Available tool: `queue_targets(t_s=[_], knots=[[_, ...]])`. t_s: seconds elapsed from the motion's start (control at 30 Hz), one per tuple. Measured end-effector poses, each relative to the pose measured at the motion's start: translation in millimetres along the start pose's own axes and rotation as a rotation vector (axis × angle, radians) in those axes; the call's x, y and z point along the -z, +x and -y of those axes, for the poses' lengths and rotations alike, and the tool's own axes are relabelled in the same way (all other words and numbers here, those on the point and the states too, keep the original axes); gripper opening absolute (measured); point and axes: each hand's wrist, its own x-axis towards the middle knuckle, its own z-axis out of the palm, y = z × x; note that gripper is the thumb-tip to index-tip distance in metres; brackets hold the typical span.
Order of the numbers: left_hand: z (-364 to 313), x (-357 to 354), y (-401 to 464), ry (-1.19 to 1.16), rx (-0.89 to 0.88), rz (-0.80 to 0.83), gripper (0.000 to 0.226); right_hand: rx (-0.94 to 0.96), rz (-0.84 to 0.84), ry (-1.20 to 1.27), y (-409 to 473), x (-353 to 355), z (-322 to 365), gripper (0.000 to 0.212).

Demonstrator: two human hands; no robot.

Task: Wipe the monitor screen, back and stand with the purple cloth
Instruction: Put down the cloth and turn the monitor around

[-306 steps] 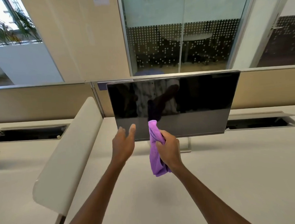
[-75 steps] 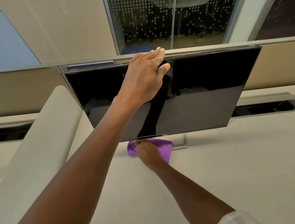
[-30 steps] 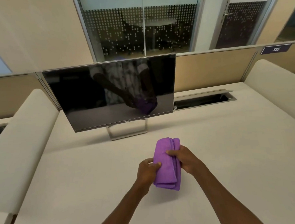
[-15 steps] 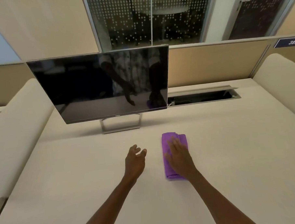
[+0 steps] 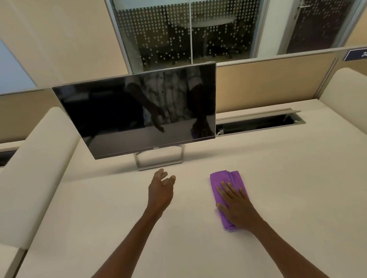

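The black monitor [image 5: 135, 111] stands on its silver frame stand [image 5: 159, 161] at the back of the beige desk [image 5: 285, 187], its dark screen facing me. The folded purple cloth [image 5: 224, 179] lies flat on the desk, right of the stand and nearer to me. My right hand [image 5: 236, 203] rests palm down on the cloth with straight fingers. My left hand [image 5: 160, 190] hovers over the desk just in front of the stand, fingers loosely spread and holding nothing. The monitor's back is hidden.
A cable trough [image 5: 257, 123] with its lid raised runs along the desk's back edge, right of the monitor. Padded cream dividers stand at the left [image 5: 32, 170] and right [image 5: 351, 102]. A tan partition [image 5: 270, 82] and glass wall rise behind.
One second ago both hands held the folded cloth above the desk. It now lies flat on the desk under my right palm, and my left hand has let go and moved left.
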Motion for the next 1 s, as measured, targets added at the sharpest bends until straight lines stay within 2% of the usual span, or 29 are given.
queue_targets(t_s=[0.07,0.13,0.27,0.43,0.57,0.67,0.9,1.0], knots=[[-6,16,5,0.028,-0.046,-0.026,0.047,-0.054,-0.039,0.134,9,12,9,0.097],[-13,32,13,0.036,-0.102,-0.061,0.046,-0.070,-0.156,0.245,23,36,22,0.093],[-39,62,34,0.078,-0.238,-0.124,0.049,-0.042,-0.426,0.354,68,102,53,0.057],[-94,97,59,0.132,-0.405,-0.265,0.058,0.042,-0.777,0.307,135,192,84,0.038],[-143,118,67,0.175,-0.499,-0.378,0.064,0.009,-0.953,0.164,178,256,96,0.041],[-171,129,74,0.237,-0.532,-0.423,0.069,-0.027,-0.931,0.114,197,291,99,0.047],[-192,130,91,0.429,-0.535,-0.337,0.065,-0.047,-0.523,0.070,226,306,83,0.050],[-190,128,101,0.516,-0.546,-0.258,0.075,-0.023,-0.514,0.138,228,302,78,0.047]])
